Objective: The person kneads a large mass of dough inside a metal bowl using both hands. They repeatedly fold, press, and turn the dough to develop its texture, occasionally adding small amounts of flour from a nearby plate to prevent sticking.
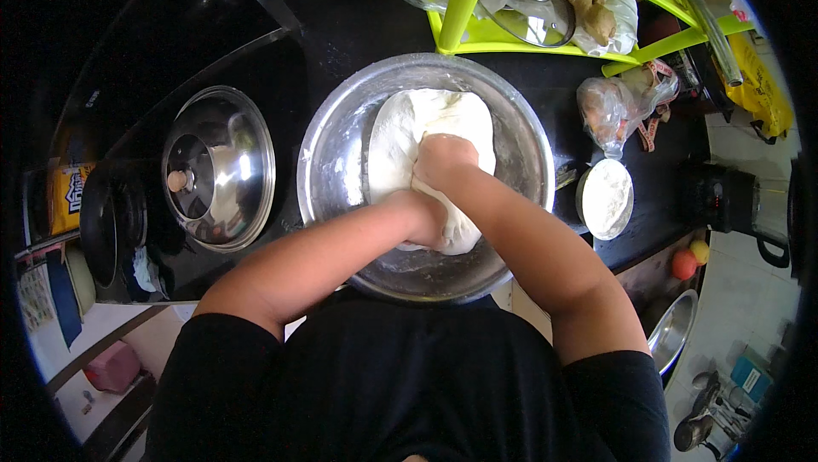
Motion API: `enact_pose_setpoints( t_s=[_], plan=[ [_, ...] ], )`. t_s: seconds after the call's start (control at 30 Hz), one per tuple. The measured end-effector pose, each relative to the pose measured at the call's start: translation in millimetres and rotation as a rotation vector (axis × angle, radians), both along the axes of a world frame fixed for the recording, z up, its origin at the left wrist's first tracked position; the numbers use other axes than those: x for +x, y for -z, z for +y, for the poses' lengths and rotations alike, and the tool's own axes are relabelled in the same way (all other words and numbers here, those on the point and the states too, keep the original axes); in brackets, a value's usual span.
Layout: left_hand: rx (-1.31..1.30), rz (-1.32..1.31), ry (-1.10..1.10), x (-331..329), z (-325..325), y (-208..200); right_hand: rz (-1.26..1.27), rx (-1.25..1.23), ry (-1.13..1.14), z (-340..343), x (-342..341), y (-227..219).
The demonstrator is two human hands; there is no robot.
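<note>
A large ball of white dough [396,151] lies in a wide metal bowl [328,155] in front of me. My right hand [445,158] presses down into the middle of it, fingers curled under and sunk in the dough. Closer to my body, my left hand [429,219] pushes against the dough's near part. Dough folds and my right forearm hide the left fingers. Pale smears of dough or flour mark the inner wall of the bowl.
A domed metal lid [226,168] sits left of the bowl. Behind stands a green rack [464,2] holding a glass lid [537,23] and ginger [592,10]. To the right are a round container of white powder [607,198] and a tied plastic bag [609,112] on the black counter [341,23].
</note>
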State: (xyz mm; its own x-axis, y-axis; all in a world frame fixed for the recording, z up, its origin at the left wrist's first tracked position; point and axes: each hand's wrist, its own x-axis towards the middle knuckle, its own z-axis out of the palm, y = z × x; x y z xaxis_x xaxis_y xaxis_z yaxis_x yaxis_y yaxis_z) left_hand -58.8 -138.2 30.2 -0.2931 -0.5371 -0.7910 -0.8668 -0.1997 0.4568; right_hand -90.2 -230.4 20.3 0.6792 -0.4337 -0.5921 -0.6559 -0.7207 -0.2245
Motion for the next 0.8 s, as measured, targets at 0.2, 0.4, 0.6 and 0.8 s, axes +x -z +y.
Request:
enact_pose_setpoints(
  t_s=[0.2,0.4,0.6,0.8],
  plan=[
    [-0.195,0.056,-0.05,0,8,6,0.009,0.024,0.003,-2,8,-9],
    [-0.271,-0.022,-0.122,-2,14,4,-0.107,0.001,0.044,2,0,-5],
    [-0.649,0.146,-0.421,20,50,-17,-0.589,0.082,0.217,-1,-56,-6],
    [-0.918,-0.002,-1.35,68,21,72,-0.836,-0.025,0.627,-22,-66,35]
  ],
)
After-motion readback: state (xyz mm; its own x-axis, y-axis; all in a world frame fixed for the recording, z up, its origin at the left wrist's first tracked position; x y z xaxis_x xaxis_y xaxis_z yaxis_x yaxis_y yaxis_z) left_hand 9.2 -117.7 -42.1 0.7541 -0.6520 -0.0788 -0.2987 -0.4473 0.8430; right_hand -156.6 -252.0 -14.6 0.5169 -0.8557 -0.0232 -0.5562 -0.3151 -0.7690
